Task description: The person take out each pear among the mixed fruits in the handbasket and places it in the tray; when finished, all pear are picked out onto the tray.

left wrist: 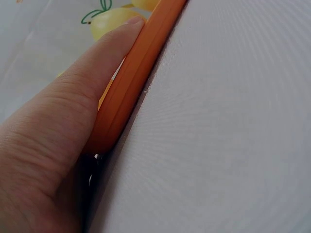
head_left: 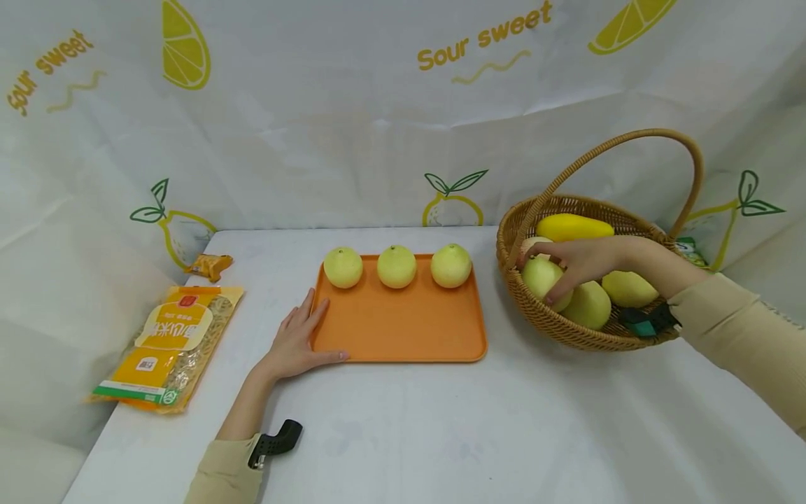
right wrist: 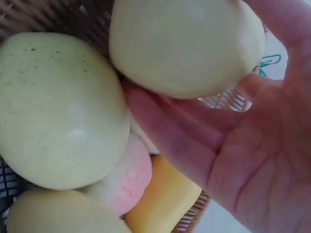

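Observation:
Inside the wicker basket (head_left: pixel 630 343), my right hand (head_left: pixel 585 260) grips a round yellow-green pear (head_left: pixel 543 276) with thumb and fingers. In the right wrist view, that pear (right wrist: pixel 187 46) lies against the curved fingers, beside a speckled pear (right wrist: pixel 60 111). My left hand (head_left: pixel 303 341) rests at the near left corner of an orange tray (head_left: pixel 403 329). Its fingers are spread along the left rim, and the thumb lies straight along the front rim, as the left wrist view also shows. Three similar pears, left (head_left: pixel 343 267), middle (head_left: pixel 397 267) and right (head_left: pixel 451 266), stand in a row along the tray's far edge.
More yellow-green fruit (head_left: pixel 588 306), a long yellow fruit (head_left: pixel 574 226) and a pinkish round fruit (right wrist: pixel 133 174) lie in the basket, under its tall arched handle (head_left: pixel 630 136). At left are a yellow food packet (head_left: pixel 170 343) and a small orange packet (head_left: pixel 210 267).

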Motion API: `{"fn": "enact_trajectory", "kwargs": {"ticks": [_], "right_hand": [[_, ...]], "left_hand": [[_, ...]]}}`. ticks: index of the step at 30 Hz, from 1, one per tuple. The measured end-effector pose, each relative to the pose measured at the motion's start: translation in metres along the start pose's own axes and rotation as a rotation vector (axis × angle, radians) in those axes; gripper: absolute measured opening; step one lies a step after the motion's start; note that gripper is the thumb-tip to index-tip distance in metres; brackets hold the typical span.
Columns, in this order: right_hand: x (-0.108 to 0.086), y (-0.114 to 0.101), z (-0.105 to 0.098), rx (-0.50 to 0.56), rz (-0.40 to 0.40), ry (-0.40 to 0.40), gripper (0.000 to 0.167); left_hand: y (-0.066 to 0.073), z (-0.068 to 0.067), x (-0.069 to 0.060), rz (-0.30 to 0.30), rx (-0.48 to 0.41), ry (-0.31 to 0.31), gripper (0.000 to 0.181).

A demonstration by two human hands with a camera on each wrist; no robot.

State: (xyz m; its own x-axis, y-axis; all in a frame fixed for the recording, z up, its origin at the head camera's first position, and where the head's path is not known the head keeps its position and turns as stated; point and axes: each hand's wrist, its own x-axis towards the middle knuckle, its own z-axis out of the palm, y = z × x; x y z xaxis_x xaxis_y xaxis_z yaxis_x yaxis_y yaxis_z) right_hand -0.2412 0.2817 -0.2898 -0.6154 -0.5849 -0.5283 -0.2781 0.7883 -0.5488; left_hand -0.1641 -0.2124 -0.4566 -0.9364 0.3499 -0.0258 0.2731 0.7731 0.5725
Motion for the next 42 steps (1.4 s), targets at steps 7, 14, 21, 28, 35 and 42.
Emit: {"fn": "enact_trajectory", "kwargs": {"ticks": [7,14,21,28,35,42], "right_hand": [[-0.009,-0.004,-0.001,0.079,0.028,0.075,0.073],[-0.018,-0.006,0.000,0.092,0.013,0.194,0.070],[-0.031,-0.008,0.006,0.165,0.081,0.298,0.076],[-0.037,-0.005,0.019,0.249,0.089,0.388,0.086],[-0.040,-0.009,0.033,0.317,0.160,0.473,0.102],[-0.042,-0.014,0.050,0.521,0.118,0.554,0.089]], "left_hand": [[0.000,0.000,0.000,-0.002,0.002,-0.002,0.110],[-0.001,0.001,0.000,-0.001,0.002,0.000,0.111],[-0.001,0.001,0.000,-0.002,0.000,0.003,0.110],[-0.001,0.002,0.000,0.001,0.002,0.004,0.110],[-0.001,0.002,-0.001,-0.005,-0.003,0.003,0.110],[0.001,0.000,-0.001,-0.001,-0.010,0.008,0.112]]}}
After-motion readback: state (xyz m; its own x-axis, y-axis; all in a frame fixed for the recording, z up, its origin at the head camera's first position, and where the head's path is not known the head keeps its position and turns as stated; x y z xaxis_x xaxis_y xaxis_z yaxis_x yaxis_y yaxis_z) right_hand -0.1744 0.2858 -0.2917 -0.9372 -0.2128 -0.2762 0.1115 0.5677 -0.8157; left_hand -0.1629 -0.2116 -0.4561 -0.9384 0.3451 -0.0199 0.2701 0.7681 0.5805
